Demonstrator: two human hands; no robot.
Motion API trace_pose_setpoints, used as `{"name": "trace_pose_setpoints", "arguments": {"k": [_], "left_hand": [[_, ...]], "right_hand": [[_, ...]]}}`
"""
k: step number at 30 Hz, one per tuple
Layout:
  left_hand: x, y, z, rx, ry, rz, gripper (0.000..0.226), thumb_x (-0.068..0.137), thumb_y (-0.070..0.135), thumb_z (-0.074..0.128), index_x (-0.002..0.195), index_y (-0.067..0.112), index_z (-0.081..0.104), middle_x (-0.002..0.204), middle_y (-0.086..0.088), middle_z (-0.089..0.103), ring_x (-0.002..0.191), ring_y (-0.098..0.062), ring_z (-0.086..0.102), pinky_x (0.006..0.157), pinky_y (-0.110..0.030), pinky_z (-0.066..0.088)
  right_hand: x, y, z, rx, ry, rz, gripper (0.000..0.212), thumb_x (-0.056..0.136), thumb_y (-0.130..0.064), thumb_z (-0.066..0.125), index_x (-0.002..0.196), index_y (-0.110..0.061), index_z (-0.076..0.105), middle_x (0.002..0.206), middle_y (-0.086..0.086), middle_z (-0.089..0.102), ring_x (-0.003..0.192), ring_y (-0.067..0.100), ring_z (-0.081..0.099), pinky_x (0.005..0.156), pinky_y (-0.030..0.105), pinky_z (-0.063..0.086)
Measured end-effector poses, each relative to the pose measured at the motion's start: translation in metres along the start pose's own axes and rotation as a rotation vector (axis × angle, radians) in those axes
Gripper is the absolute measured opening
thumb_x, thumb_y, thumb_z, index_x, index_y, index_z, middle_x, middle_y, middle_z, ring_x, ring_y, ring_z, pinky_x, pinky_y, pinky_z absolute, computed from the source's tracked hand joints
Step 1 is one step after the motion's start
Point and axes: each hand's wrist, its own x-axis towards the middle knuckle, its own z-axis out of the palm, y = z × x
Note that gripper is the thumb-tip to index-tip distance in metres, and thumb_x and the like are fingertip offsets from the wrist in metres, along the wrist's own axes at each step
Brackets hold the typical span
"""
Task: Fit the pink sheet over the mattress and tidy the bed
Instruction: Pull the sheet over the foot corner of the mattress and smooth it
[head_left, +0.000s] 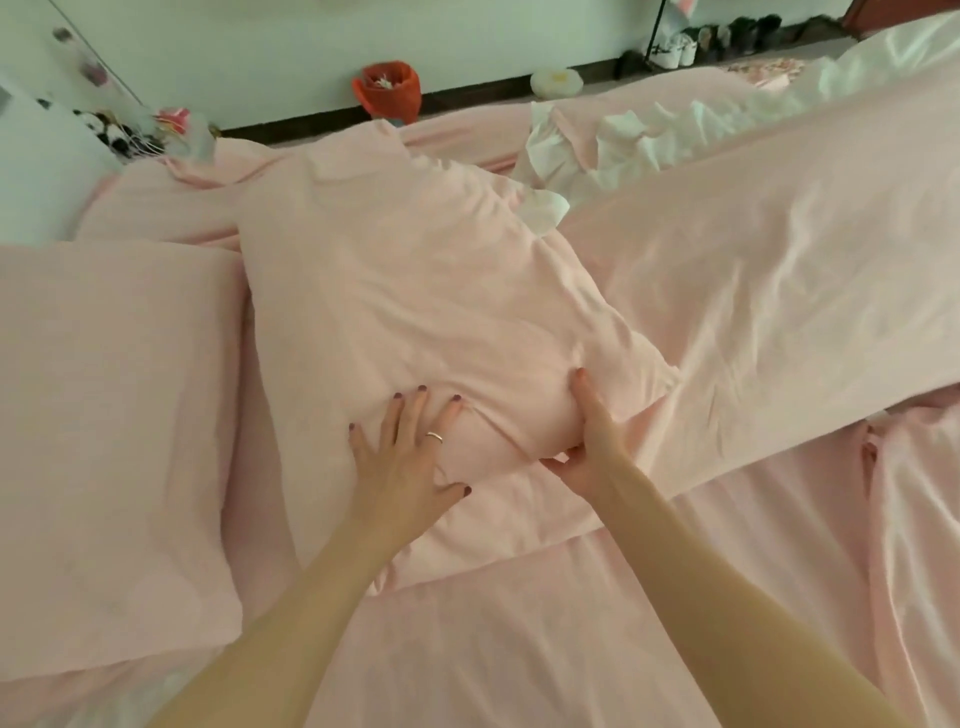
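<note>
One head-worn camera looks forward and steeply down, close over the bed (519, 649), the far wall (260, 47) beyond.

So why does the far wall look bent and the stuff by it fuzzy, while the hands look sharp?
Head view: the wide-angle lens bows the baseboard and bed edges. Head view: the red bin and shoes by the wall are soft and blurred, while the left hand and right hand on the pink pillow are crisper. Head view: soft, even light, faint shadows, mild sheen on the duvet.
</note>
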Motion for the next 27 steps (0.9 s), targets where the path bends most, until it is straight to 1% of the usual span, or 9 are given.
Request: {"name": "trace_pose_setpoints", "arguments": {"k": [3, 9, 12, 15, 18, 20, 22, 25, 27], "left_hand": [[-0.001, -0.01, 0.001, -0.018, -0.005, 0.021, 0.108, 0.054, 0.061, 0.075, 0.142, 0.037, 0.018, 0.149, -0.004, 0.036, 0.134, -0.03, 0.041, 0.092, -0.066, 0.039], [-0.017, -0.032, -0.022, -0.244, 0.026, -0.011, 0.097, 0.078, 0.053, 0.06, 0.137, 0.047, -0.017, 0.158, 0.006, 0.003, 0.147, -0.016, 0.004, 0.116, -0.051, 0.016], [-0.038, -0.065, -0.042, -0.486, 0.086, -0.025, 0.089, 0.08, 0.047, 0.06, 0.144, 0.04, -0.002, 0.156, 0.004, 0.009, 0.146, -0.013, 0.01, 0.118, -0.038, 0.019], [-0.062, -0.104, -0.065, -0.959, 0.175, -0.11, 0.067, 0.088, 0.04, 0.053, 0.146, 0.03, 0.02, 0.15, 0.009, 0.024, 0.139, -0.004, 0.026, 0.115, -0.027, 0.025], [-0.091, -0.17, -0.095, -1.371, 0.398, -0.404, 0.042, 0.099, 0.025, 0.04, 0.139, 0.029, 0.029, 0.145, 0.002, 0.037, 0.13, -0.013, 0.042, 0.107, -0.035, 0.037], [-0.114, -0.218, -0.119, -1.609, 0.563, -0.564, 0.039, 0.101, 0.025, 0.035, 0.139, 0.025, 0.032, 0.139, -0.002, 0.043, 0.121, -0.017, 0.048, 0.103, -0.041, 0.041], [-0.142, -0.273, -0.137, -1.756, 0.705, -0.639, 0.041, 0.1, 0.032, 0.033, 0.14, 0.024, 0.032, 0.135, -0.001, 0.046, 0.117, -0.017, 0.051, 0.097, -0.042, 0.044], [-0.195, -0.364, -0.143, -1.735, 0.882, -0.726, 0.047, 0.097, 0.038, 0.037, 0.142, 0.025, 0.033, 0.136, 0.005, 0.048, 0.12, -0.013, 0.05, 0.096, -0.037, 0.044], [-0.222, -0.401, -0.133, -1.498, 0.875, -0.846, 0.058, 0.089, 0.035, 0.048, 0.144, 0.026, 0.03, 0.143, 0.009, 0.041, 0.128, -0.01, 0.043, 0.11, -0.035, 0.033]], "right_hand": [[0.007, 0.005, 0.014, 0.058, -0.015, 0.01, 0.042, 0.076, -0.049, 0.069, 0.113, -0.036, 0.053, 0.114, -0.01, 0.055, 0.11, 0.017, 0.05, 0.099, 0.045, 0.045], [-0.012, -0.003, 0.064, 0.053, -0.028, -0.069, 0.039, 0.074, -0.039, 0.072, 0.109, -0.025, 0.061, 0.113, -0.003, 0.064, 0.106, 0.018, 0.059, 0.096, 0.039, 0.048], [-0.044, -0.003, 0.116, -0.147, -0.04, -0.241, 0.033, 0.077, -0.032, 0.071, 0.106, -0.023, 0.058, 0.1, -0.01, 0.063, 0.102, 0.013, 0.057, 0.092, 0.031, 0.046], [-0.078, 0.003, 0.182, -0.363, -0.104, -0.457, 0.03, 0.073, -0.025, 0.075, 0.1, -0.02, 0.062, 0.096, -0.005, 0.067, 0.097, 0.018, 0.062, 0.081, 0.03, 0.048], [-0.118, 0.044, 0.254, -0.509, -0.301, -0.58, 0.019, 0.076, -0.018, 0.073, 0.093, -0.022, 0.064, 0.089, -0.007, 0.067, 0.089, 0.013, 0.063, 0.079, 0.024, 0.052], [-0.142, 0.087, 0.296, -0.627, -0.462, -0.631, 0.013, 0.08, -0.012, 0.07, 0.09, -0.019, 0.065, 0.083, -0.008, 0.066, 0.08, 0.011, 0.062, 0.07, 0.016, 0.05], [-0.155, 0.147, 0.332, -0.799, -0.643, -0.698, 0.016, 0.082, -0.008, 0.068, 0.097, -0.014, 0.067, 0.095, 0.002, 0.07, 0.091, 0.016, 0.063, 0.078, 0.022, 0.05], [-0.161, 0.257, 0.376, -1.241, -0.87, -0.698, 0.039, 0.083, -0.013, 0.068, 0.12, -0.008, 0.06, 0.122, 0.014, 0.063, 0.114, 0.027, 0.058, 0.093, 0.035, 0.043], [-0.152, 0.317, 0.382, -1.588, -1.007, -0.61, 0.048, 0.086, -0.021, 0.064, 0.131, -0.009, 0.051, 0.136, 0.013, 0.052, 0.127, 0.028, 0.046, 0.103, 0.036, 0.035]]}}
